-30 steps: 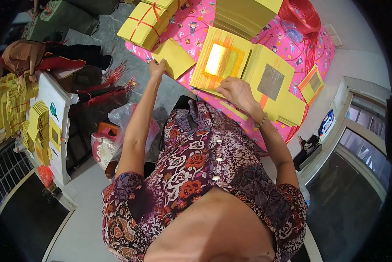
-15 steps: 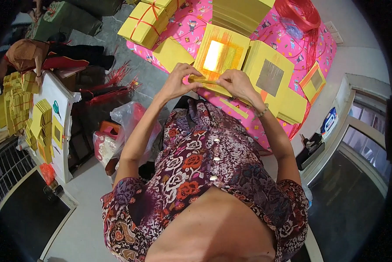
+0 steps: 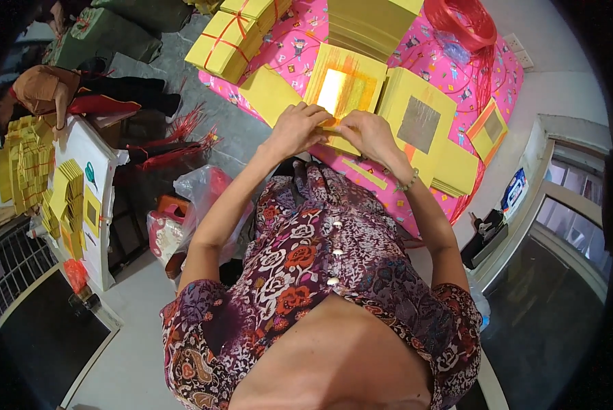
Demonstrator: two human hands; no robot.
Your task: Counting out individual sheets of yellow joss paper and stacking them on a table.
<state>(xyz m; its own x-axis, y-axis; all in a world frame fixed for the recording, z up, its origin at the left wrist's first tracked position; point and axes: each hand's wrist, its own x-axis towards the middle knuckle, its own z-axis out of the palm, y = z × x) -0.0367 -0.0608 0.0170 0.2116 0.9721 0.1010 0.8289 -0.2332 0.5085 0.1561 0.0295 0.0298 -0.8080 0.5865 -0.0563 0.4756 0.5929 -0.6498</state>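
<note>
A yellow paper sheet with a shiny gold foil square and orange colouring (image 3: 358, 63) lies on a stack of like sheets. My left hand (image 3: 297, 131) is closed at its near edge, fingertips bent over a narrow fold of the paper. At the same edge, a short way to the right, my right hand (image 3: 370, 134) pinches the paper between thumb and fingers. The fingers partly hide the fold. To the right lies a stack of yellow sheets with a dull grey-brown square (image 3: 421, 124). A plain yellow sheet (image 3: 271, 94) lies left of the foil sheet.
A pink patterned cloth (image 3: 298, 42) covers the table. Bundles tied with red strips (image 3: 226, 42) stand far left, and a coil of red plastic strip (image 3: 467, 20) far right. A yellow strip (image 3: 365, 173) lies near me. Another person (image 3: 43, 87) bends by a white side table (image 3: 100, 147).
My left hand has shifted right and in toward my right hand, and its fingers now lie further over the paper's near edge. The folded edge shows less between the hands.
</note>
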